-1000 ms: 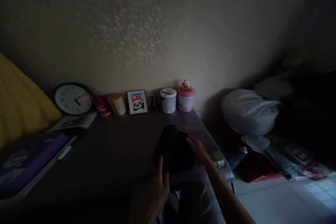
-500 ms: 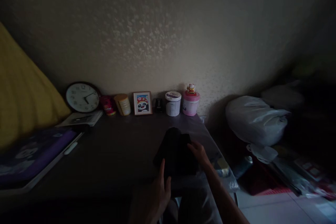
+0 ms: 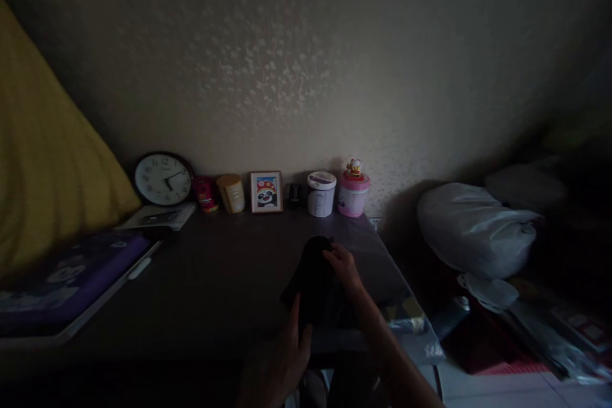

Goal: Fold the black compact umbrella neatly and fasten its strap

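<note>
A black cloth (image 3: 310, 284) lies in front of me on the worktop (image 3: 220, 274), close to its near edge and toward its right side; it is too dark for me to make out its folds. My right hand (image 3: 340, 262) is closed, thumb against fingers, on the cloth's upper right edge. My left hand (image 3: 289, 360) is open, thumb and forefinger parted, with the forefinger at the cloth's lower left edge. Beyond, along the wall, stand a pink tub (image 3: 352, 201) with a cat figurine (image 3: 354, 167) on its lid, a white tub (image 3: 320, 199), a framed panda picture (image 3: 266, 196) and a round clock (image 3: 164, 180). A purple case (image 3: 95, 261) lies at far left, and a pale plastic bag (image 3: 473, 226) sits off to the right.
</note>
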`<state>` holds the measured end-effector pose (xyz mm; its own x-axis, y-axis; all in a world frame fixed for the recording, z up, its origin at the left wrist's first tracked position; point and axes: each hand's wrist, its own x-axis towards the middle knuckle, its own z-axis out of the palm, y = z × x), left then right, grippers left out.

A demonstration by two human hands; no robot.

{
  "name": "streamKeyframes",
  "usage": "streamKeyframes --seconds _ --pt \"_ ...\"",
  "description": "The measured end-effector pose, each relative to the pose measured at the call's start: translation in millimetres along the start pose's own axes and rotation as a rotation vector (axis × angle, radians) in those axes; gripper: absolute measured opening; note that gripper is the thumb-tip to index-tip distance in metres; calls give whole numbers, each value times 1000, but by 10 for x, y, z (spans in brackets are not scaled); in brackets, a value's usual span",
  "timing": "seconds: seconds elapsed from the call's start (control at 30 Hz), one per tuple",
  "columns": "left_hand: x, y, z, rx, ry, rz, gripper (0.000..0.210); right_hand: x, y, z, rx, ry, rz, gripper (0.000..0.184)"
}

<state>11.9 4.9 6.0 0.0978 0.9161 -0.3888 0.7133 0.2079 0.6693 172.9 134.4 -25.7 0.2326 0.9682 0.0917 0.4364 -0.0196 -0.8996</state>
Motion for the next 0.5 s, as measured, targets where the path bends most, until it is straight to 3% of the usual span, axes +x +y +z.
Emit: streamKeyframes --seconds 0.27,0.5 --pt "54 -117 42 76 11 24 56 32 -68 325 -219 -80 9 41" --pt "21 -95 9 48 -36 -56 57 7 -166 384 -400 -179 9 40"
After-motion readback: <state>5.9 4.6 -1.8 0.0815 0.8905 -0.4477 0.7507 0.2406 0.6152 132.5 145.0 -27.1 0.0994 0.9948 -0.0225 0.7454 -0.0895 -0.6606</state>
